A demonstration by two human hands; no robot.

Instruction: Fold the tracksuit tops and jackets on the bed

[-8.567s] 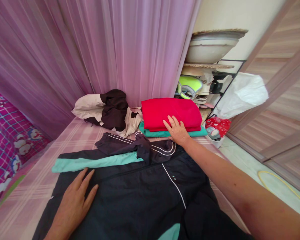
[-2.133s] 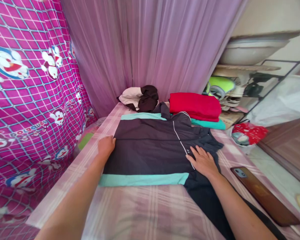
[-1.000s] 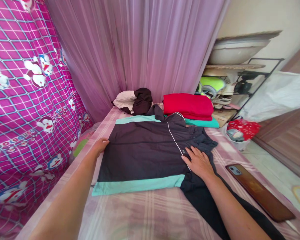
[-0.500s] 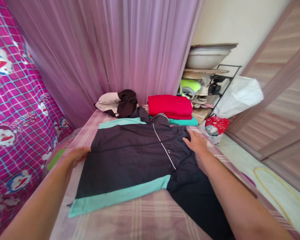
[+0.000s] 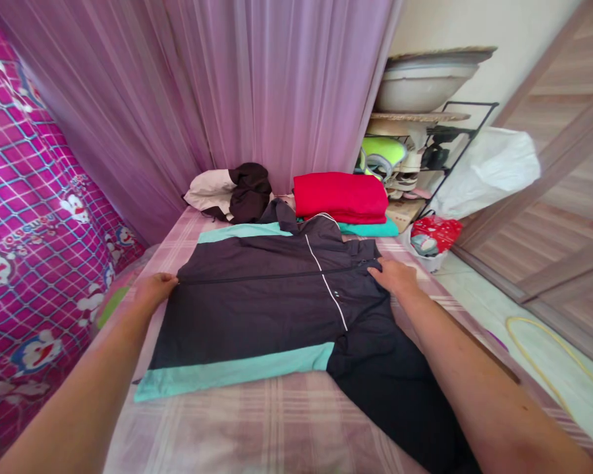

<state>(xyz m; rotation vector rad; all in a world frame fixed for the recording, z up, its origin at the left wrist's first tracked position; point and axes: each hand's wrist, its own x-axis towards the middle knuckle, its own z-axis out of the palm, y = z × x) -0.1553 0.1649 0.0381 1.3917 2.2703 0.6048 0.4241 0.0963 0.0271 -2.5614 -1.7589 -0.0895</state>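
- Your left arm reaches forward along the left edge of the plaid cloth top [image 5: 217, 431], and your left hand [image 5: 154, 289] is bent low, with its back facing up.
- Your left thumb and fingers are pinched together on the bottom hem of the dark jacket [image 5: 257, 299], right where the zip [image 5: 257, 279] ends.
- Your right arm comes in over the right edge, and your right hand [image 5: 399, 276] is turned in toward the jacket.
- Your right thumb and fingers are clamped on the neck end, by the top of the zip.
- The jacket lies flat between your two hands, across the middle of the top. Its hem points to the left edge and its neck to the right edge.
- The cloth looks thin and smooth, with soft wrinkles near the neck. Pale green strips run along both sides, and a thin white line crosses the chest.
- One black sleeve [image 5: 400, 388] stretches toward the near right corner.
- By the far right corner, a thick red folded cloth [image 5: 340, 197] sits on a teal cloth [image 5: 370, 229].
- Near the far left corner is a crumpled bundle [image 5: 244, 192], light and dark.
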